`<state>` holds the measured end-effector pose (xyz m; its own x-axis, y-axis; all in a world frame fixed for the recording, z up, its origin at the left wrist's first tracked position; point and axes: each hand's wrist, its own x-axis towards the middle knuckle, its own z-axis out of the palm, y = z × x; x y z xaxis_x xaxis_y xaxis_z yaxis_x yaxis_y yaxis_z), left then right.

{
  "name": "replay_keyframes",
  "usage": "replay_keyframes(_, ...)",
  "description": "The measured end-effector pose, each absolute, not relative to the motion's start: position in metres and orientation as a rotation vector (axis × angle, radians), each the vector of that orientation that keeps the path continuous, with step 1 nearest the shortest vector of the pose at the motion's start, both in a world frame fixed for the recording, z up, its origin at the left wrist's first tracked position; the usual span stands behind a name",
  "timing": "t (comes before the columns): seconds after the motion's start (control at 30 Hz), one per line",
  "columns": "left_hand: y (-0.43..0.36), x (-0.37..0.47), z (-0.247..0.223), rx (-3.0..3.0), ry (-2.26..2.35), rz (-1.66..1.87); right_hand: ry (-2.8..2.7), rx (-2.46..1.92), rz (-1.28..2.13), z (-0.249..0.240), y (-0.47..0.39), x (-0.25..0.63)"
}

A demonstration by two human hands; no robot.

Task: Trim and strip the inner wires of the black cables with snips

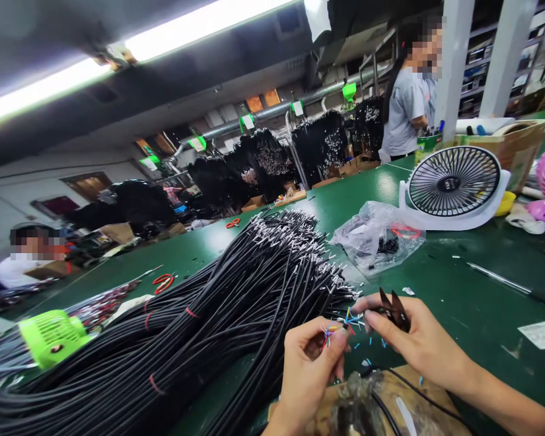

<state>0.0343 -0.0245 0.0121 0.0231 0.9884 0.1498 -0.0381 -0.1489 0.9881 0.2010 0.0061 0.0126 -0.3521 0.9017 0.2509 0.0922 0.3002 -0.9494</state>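
Observation:
Thin coloured wires (329, 332), red, yellow, purple and blue, fan out from between the closed thumb and fingers of my left hand (309, 356). My right hand (420, 340) is closed around dark snips (396, 310), whose two blades point up and stand apart. Its thumb and forefinger reach toward more coloured wire ends (350, 317) right beside my left fingertips; whether they grip them I cannot tell. Left of my hands lies a big bundle of black cables (218, 303) with white-tipped ends, tied by red bands.
Blue wire scraps lie on the green table (440, 266) near my right hand. Behind are a clear plastic bag (376, 233) and a white fan (454, 224). Red-handled scissors (163, 283) and a green fan (52, 339) sit left. A person (404, 103) stands at the far side.

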Motion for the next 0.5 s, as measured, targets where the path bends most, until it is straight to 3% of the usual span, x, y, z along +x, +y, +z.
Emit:
replay_keyframes(0.13,-0.0249,0.034,0.0109,1.356,1.124,1.375,-1.746,-0.899,1.197,0.0137,0.0015,0.2011)
replay_keyframes(0.5,-0.0229,0.0349,0.0095,1.316,1.103,1.26,-1.903,-0.698,0.756,0.0132,0.0016,0.2005)
